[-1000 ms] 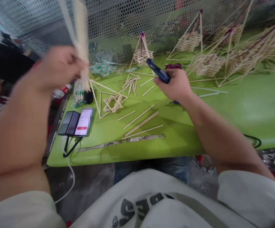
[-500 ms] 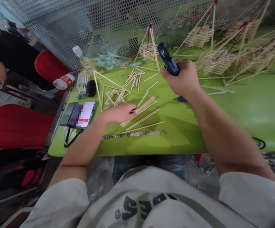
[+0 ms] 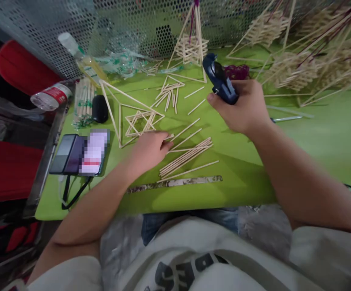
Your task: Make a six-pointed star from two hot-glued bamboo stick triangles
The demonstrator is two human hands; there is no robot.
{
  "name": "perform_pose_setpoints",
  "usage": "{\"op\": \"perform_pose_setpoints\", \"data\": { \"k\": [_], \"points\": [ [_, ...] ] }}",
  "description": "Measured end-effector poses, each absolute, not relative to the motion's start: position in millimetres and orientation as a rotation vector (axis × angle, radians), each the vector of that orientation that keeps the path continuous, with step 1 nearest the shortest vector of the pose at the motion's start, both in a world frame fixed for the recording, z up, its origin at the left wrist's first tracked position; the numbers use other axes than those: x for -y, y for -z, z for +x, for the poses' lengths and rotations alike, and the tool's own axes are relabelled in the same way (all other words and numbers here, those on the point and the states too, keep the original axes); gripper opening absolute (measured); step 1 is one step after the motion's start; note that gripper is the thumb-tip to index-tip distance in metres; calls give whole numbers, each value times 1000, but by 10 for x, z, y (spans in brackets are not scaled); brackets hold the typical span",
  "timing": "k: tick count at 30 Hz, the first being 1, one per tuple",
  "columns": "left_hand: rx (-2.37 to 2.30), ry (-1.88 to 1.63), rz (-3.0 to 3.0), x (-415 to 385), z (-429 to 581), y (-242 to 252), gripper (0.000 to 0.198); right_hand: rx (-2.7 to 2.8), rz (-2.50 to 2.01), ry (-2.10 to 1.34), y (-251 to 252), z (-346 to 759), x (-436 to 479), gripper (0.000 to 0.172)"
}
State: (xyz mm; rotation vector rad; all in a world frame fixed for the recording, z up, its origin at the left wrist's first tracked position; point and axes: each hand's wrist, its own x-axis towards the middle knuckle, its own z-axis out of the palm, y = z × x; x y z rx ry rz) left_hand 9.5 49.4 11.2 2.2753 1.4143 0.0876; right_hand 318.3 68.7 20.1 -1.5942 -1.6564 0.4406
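Note:
My right hand [image 3: 244, 108] is closed around a dark blue glue gun [image 3: 219, 79], its nozzle pointing up and away over the green table [image 3: 314, 145]. My left hand [image 3: 149, 149] rests palm down on the table, its fingertips on the end of a thin wooden stick from the loose pile of sticks [image 3: 187, 155] lying just to its right. A flat stick frame with a star shape inside [image 3: 134, 119] lies just beyond my left hand. A narrow patterned strip [image 3: 175, 183] lies near the table's front edge.
Several finished stick pyramids [image 3: 193, 40] stand along the perforated metal screen [image 3: 127, 20] at the back and right. Two phones [image 3: 80, 153], a black mouse [image 3: 99, 108], a stick bundle [image 3: 83, 103] and plastic bottles [image 3: 51, 96] sit at the left. Red chairs stand left of the table.
My left hand came down from holding a stick bundle in the air to the loose sticks on the table. The glue gun in my right hand tipped more upright.

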Motion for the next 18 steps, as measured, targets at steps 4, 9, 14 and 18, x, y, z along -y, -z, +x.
{"op": "perform_pose_setpoints", "data": {
  "k": [4,9,14,18],
  "points": [
    [-1412,-79,2334,-499,130,-30,31,1652,-1615,-435,-192,3164,-690,60],
    [-1406,-79,2214,-530,116,14,24,1675,-1770,-409,-238,3143,-648,56],
    [-1392,-54,2115,-501,133,22,24,1703,-1796,-381,-242,3144,-643,50],
    [-1408,35,2179,-456,182,3,24,1680,-1715,-387,-221,3129,-658,47]
  ]
}}
